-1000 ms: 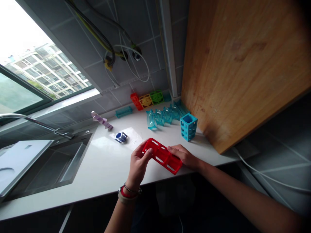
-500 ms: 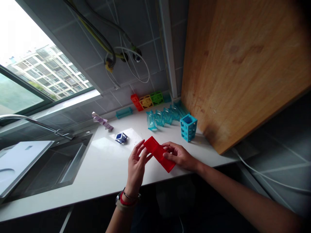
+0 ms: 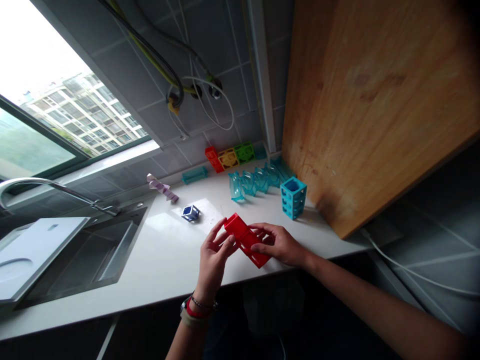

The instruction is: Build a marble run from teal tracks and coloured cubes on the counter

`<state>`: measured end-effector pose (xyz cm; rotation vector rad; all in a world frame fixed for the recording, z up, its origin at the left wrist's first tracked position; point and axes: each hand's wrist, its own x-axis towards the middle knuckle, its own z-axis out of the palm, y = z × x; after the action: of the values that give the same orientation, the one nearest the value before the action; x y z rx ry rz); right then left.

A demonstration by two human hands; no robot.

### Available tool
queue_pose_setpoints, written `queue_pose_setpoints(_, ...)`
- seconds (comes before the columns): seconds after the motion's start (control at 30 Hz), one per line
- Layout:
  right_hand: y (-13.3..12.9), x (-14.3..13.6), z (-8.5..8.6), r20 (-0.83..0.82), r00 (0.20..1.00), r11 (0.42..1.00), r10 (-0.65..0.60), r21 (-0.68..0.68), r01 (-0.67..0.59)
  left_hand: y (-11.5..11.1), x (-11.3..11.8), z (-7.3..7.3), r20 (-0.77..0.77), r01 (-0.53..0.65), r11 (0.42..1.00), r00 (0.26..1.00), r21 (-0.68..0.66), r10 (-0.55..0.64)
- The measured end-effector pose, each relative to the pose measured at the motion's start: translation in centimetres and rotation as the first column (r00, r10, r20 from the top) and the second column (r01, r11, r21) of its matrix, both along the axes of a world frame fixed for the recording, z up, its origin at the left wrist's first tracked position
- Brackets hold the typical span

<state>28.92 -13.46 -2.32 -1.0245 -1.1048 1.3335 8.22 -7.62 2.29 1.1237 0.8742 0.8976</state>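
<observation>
Your R hand [image 3: 283,246] curled round the red block [image 3: 242,235], L hand [image 3: 213,256] half-curled at its end, grip unclear. Blue tower [image 3: 293,200] stood on desk [image 3: 165,265]; red wasn't down yet.

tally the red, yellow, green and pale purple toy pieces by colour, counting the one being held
Red: 2 (held red block, back red block)
Yellow: 1 (yellow block)
Green: 1 (green block)
Pale purple: 1 (zigzag piece)
Total: 5
</observation>
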Motion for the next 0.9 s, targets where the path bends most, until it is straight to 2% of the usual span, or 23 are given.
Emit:
queue_pose_setpoints(0.23,-0.12,-0.13,-0.15,0.071,0.997,1.0,0.001,-0.02,0.0,0.14,-0.43,-0.25,-0.016,0.029,1.0,0.999,-0.011,-0.029)
queue_pose_setpoints(0.67,-0.07,0.19,0.09,0.054,0.998,0.997,0.045,-0.065,-0.041,-0.31,-0.41,-0.42,-0.047,0.064,0.998,0.997,0.024,-0.063)
queue_pose_setpoints(0.9,-0.09,0.26,0.3,0.025,0.998,0.995,0.064,-0.076,-0.062,-0.43,-0.84,-0.31,-0.029,0.081,0.996,0.996,-0.03,-0.082)
